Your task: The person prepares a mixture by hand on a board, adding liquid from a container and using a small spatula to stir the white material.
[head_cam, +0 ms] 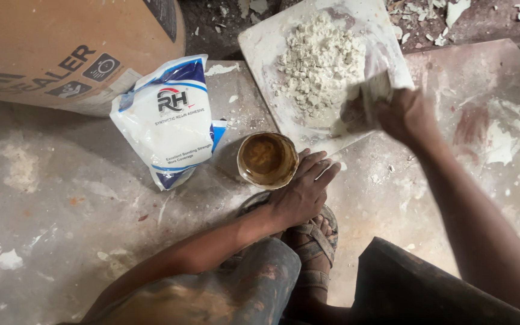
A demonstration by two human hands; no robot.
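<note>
Head view: crumbly white putty (320, 60) on flat board (260, 42), blurred right hand (407, 114).

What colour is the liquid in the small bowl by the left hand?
Amber-brown, in a pale-rimmed bowl beside the left hand; seen in the head view.

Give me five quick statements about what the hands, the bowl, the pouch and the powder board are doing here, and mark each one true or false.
1. The left hand rests beside the small round bowl. True.
2. The bowl holds white powder. False: it holds a brown liquid.
3. The right hand holds a flat scraper at the pale board. True.
4. The crumbly white pile lies on the bare floor. False: it lies on the board.
5. The white and blue pouch sits on the board. False: it lies on the floor, left of the bowl.
</note>
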